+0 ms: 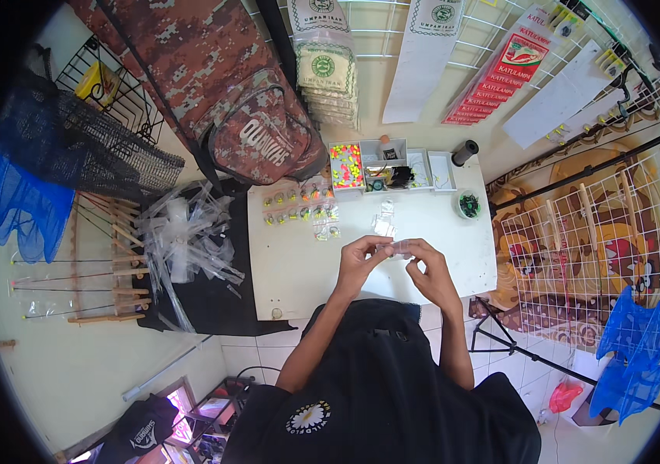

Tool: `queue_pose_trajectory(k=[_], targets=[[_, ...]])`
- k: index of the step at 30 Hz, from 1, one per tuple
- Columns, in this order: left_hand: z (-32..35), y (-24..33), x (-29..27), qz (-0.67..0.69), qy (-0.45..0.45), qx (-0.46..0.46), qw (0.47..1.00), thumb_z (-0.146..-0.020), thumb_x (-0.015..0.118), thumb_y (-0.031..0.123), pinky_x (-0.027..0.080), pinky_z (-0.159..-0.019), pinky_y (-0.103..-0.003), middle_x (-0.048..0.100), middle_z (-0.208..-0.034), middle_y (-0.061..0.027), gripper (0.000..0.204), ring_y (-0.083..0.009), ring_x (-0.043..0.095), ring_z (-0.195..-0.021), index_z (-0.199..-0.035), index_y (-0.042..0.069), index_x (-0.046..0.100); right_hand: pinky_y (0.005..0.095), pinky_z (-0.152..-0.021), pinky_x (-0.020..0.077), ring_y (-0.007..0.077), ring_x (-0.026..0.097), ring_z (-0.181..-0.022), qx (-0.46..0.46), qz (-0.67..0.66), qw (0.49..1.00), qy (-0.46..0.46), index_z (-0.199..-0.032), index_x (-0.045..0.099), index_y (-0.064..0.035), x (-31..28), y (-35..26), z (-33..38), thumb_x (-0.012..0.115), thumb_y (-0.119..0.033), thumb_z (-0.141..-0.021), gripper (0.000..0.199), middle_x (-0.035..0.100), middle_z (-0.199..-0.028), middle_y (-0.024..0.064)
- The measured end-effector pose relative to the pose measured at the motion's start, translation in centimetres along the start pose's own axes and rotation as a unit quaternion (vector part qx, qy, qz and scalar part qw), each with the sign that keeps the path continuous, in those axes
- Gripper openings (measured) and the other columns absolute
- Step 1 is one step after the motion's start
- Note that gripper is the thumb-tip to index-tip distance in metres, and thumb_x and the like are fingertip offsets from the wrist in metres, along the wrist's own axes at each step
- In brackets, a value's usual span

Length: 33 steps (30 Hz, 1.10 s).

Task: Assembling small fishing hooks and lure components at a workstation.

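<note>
Over the white table [306,278], my left hand [359,263] and my right hand [429,267] pinch a small clear plastic bag [401,248] between them. Whatever may be inside it is too small to tell. Just beyond my fingers lie several more small clear bags [384,224]. To the left, rows of small filled bags [299,205] rest on the tabletop, with yellow-green and orange bits showing through. At the table's back stands a white divided tray [397,164]; its left box holds bright pink, yellow and orange pieces [346,165].
A clear tub [468,204] of dark green pieces and a black cylinder [465,152] stand at the back right. A camouflage bag [260,131] hangs at the back left, above a heap of clear plastic [183,240]. Wire racks [608,224] flank the right side.
</note>
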<state>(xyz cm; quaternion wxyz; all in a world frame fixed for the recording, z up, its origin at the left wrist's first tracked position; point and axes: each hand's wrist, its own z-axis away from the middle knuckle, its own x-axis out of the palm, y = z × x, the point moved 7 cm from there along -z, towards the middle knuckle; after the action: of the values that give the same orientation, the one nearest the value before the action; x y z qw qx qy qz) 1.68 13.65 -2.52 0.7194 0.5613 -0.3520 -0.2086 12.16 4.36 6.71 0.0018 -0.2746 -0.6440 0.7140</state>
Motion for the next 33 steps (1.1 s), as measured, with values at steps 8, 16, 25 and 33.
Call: queue_pose_trajectory(k=[8, 16, 25, 33], targets=[[0.3, 1.2, 0.5, 0.126, 0.053, -0.008, 0.991, -0.085, 0.07, 0.001, 0.049, -0.081, -0.026, 0.068, -0.094, -0.0088, 0.024, -0.012, 0.063, -0.087, -0.108, -0.003, 0.064, 0.0285, -0.078, 0.0497, 0.0209, 0.064, -0.093, 0.0, -0.018, 1.0, 0.025, -0.111, 0.071, -0.0079, -0.3, 0.1, -0.1, 0.049, 0.009, -0.076, 0.045, 0.065, -0.111, 0.0132], [0.5, 1.1, 0.2, 0.139, 0.051, -0.017, 0.989, -0.084, 0.071, 0.001, 0.048, -0.08, -0.025, 0.068, -0.09, -0.0074, 0.025, -0.0114, 0.063, -0.085, -0.108, -0.001, 0.063, 0.0291, -0.085, 0.0485, 0.0195, 0.061, -0.095, 0.013, -0.021, 0.999, 0.022, -0.109, 0.07, -0.0015, -0.2, 0.3, 0.3, 0.044, 0.011, -0.079, 0.041, 0.064, -0.109, 0.0128], [0.5, 1.4, 0.6, 0.137, 0.044, -0.01, 0.99, -0.086, 0.069, 0.002, 0.047, -0.08, -0.023, 0.064, -0.091, -0.0035, 0.03, -0.0084, 0.059, -0.085, -0.114, 0.0, 0.059, 0.0276, -0.072, 0.0509, 0.0171, 0.064, -0.084, 0.017, -0.016, 0.998, 0.063, -0.107, 0.072, -0.0072, -0.8, 1.0, 0.5, 0.051, 0.007, -0.077, 0.04, 0.067, -0.107, 0.011], [0.6, 1.5, 0.5, 0.123, 0.069, 0.01, 0.99, -0.088, 0.068, 0.004, 0.045, -0.074, -0.02, 0.063, -0.091, -0.0008, 0.026, -0.0047, 0.055, -0.08, -0.113, 0.0, 0.062, 0.0279, -0.071, 0.0504, 0.0142, 0.062, -0.079, 0.044, -0.06, 0.996, 0.048, -0.102, 0.071, -0.0051, -0.5, 1.3, 0.5, 0.068, -0.007, -0.083, 0.02, 0.068, -0.1, 0.0079]])
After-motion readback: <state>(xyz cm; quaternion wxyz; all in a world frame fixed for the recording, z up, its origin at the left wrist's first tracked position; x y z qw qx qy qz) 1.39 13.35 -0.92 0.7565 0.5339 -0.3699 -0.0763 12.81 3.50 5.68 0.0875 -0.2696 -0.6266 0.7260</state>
